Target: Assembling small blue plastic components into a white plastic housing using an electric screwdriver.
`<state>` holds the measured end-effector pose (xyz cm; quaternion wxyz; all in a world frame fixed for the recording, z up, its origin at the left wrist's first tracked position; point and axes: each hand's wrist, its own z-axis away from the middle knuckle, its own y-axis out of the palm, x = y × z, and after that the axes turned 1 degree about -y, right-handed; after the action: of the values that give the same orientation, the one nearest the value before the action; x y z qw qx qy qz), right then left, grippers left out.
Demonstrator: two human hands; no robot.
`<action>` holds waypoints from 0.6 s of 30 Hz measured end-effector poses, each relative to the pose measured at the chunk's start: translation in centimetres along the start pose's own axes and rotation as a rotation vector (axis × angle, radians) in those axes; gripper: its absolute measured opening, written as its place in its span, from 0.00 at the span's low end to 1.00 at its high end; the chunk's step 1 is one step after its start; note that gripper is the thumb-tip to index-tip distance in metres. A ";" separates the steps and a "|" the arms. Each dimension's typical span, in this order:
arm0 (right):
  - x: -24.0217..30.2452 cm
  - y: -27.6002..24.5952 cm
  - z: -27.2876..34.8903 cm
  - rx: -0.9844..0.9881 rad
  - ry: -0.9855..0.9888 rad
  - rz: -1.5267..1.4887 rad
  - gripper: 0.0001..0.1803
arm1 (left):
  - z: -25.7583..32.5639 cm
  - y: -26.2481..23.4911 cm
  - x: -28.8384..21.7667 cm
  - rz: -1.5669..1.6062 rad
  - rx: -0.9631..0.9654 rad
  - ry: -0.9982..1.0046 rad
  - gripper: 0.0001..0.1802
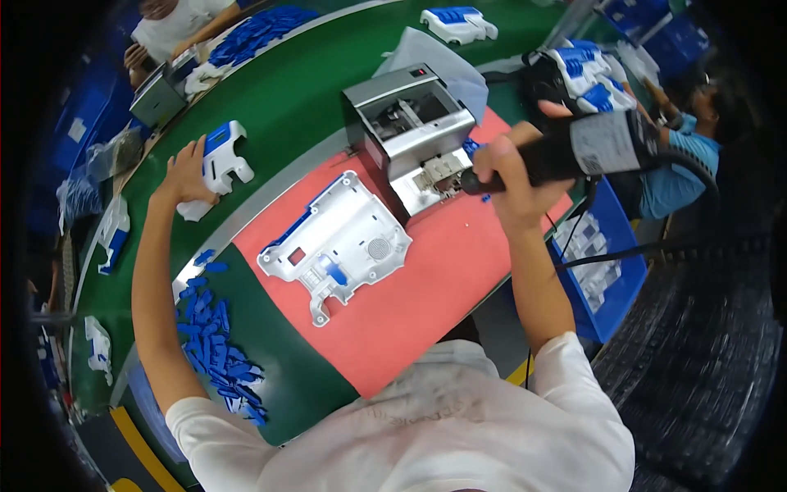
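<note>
My left hand (187, 174) is closed on the edge of a white plastic housing with a blue panel (220, 168), at the left on the green surface. In my right hand (518, 176) is a black electric screwdriver (545, 157), held nearly level. Its tip lies by the outlet of a metal screw feeder (426, 127); whether the two touch, I cannot tell. A second white housing shell (352, 238) rests inside up on the red mat (443, 287), with a blue piece in its lower part. Neither hand touches that shell.
Many small blue plastic pieces (215, 344) are heaped left of the mat. More white-and-blue housings (459, 25) stand along the green conveyor (307, 78). A blue bin (611, 291) of white parts sits at the right, near a dark cable. Co-workers (680, 156) are at the far right and far left.
</note>
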<state>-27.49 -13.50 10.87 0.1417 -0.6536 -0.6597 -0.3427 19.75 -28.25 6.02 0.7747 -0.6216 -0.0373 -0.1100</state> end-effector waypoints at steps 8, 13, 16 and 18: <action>-2.0 -1.0 0.2 0.184 0.064 0.091 0.25 | 16.4 -3.3 -1.7 0.043 -0.443 -0.095 0.64; -2.5 -1.1 0.5 0.269 0.033 0.076 0.28 | 28.1 0.3 -3.1 -0.042 -0.301 -0.374 0.66; -0.8 -1.1 -0.2 0.193 -0.007 -0.073 0.29 | 31.0 2.3 -4.5 0.013 -0.205 -0.513 0.67; -0.5 -0.6 -0.6 0.123 0.008 -0.149 0.30 | 31.6 3.9 -4.4 0.036 -0.179 -0.526 0.67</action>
<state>-28.23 -14.21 10.86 0.1584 -0.5915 -0.7256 -0.3139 18.80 3.73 8.53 0.6822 -0.6954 -0.2160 0.0661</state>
